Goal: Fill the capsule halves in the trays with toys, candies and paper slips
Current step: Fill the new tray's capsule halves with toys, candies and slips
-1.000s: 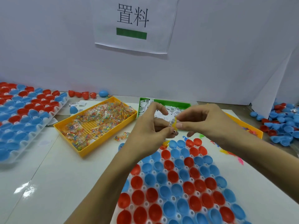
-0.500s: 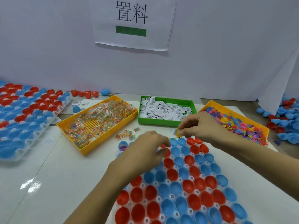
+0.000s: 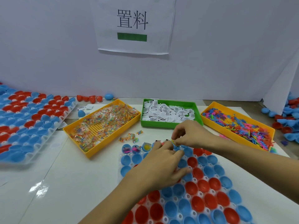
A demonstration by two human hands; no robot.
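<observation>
Since half a second ago the left hand (image 3: 163, 165) has slid forward over the far rows of the near tray (image 3: 200, 194), and the right hand (image 3: 191, 135) has come down a bit toward the same corner, so both now work right at the tray's far edge. The right hand is pinching a small yellow bit (image 3: 173, 141), toy or candy, can't really tell, right above the back row. The left hand lies over the cups with fingers loosely spread; whether it's holding anything underneath I honestly can't tell. Progress-wise it looks like early days: only about three blue capsule halves (image 3: 135, 149) at the far left corner have stuff in them, and every other red and blue half I can see in this tray looks bare. The supplies are all just behind the tray: candy bin (image 3: 103, 123) on the left, green bin of paper slips (image 3: 169, 113) in the middle, toy bin (image 3: 239, 126) on the right, all well stocked. A second tray (image 3: 29, 123) off to the left looks unfilled too, so I'd guess there's loads left.
</observation>
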